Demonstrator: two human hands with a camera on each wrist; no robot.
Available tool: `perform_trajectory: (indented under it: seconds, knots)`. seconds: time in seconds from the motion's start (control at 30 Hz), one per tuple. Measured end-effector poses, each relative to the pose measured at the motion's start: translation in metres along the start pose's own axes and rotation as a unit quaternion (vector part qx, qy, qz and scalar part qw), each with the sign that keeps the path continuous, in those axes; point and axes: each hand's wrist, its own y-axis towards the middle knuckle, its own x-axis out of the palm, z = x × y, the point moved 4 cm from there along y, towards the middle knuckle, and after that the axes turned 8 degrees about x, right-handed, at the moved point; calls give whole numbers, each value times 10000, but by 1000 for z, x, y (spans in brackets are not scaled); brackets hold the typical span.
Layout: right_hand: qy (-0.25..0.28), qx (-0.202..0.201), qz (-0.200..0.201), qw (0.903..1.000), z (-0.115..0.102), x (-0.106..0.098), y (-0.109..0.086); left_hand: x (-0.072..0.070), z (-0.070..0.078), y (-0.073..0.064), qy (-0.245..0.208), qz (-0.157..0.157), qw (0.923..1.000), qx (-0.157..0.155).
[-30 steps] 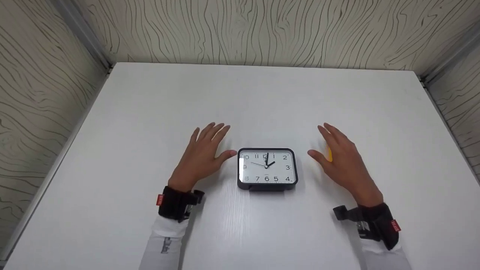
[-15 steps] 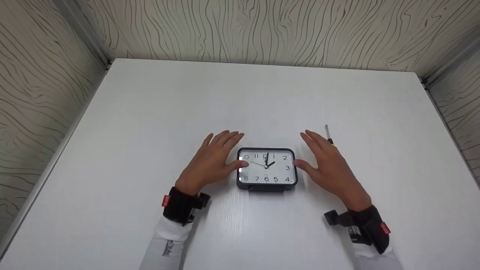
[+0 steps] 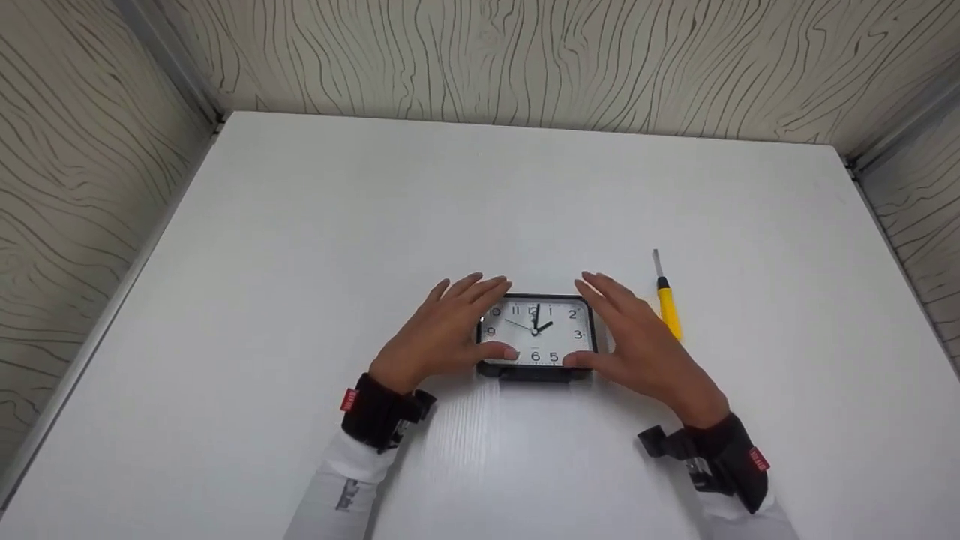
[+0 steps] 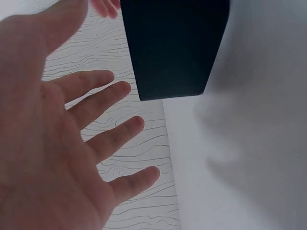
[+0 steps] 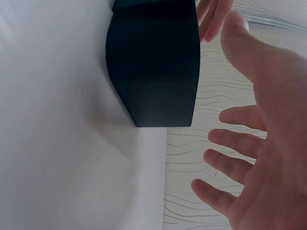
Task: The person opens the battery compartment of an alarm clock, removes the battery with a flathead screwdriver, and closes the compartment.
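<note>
A rectangular desk clock (image 3: 536, 330) with a black frame and white dial stands on the white table in the head view. My left hand (image 3: 442, 330) is at its left side, fingers spread and thumb in front of the lower dial. On the opposite side my right hand (image 3: 637, 337) mirrors it, its thumb over the lower right corner. Both wrist views show the clock's dark side wall, as in the left one (image 4: 175, 48), with a gap between it and the straight fingers (image 4: 115, 139). In the right wrist view the fingers (image 5: 230, 165) also stay apart from the casing (image 5: 156, 67).
A screwdriver (image 3: 668, 307) with a yellow handle lies right of the clock, beyond my right hand, its shaft pointing to the far side. The white table (image 3: 450, 187) ends at a wood-patterned wall (image 3: 487, 60) at the back, with similar panels at the sides.
Both hands have moved inward from either side to the clock, and their thumbs now overlap its face. The screwdriver has come out from behind my right hand. The clock stays put.
</note>
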Motion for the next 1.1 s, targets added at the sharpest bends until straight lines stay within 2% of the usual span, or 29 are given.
perform_trajectory:
  seconds: [0.2,0.33,0.47,0.6,0.8,1.1]
  knots:
    - [103,14,-428,9990,-8,9,0,7,3,2,-25,-238,9997,35]
    - [312,125,-626,9975,-10,13,-2,12,4,4,-66,-289,9996,0]
    - [513,271,-793,9952,-10,15,-3,14,4,5,-428,-267,9986,-144]
    - [709,403,-926,9924,-9,17,-3,16,3,4,-904,-346,9945,-389]
    - [765,378,-870,9926,-10,17,-2,15,4,3,-1078,-354,9923,-501]
    - [762,345,-682,9942,-10,18,-3,16,4,1,-1082,-295,9931,-339]
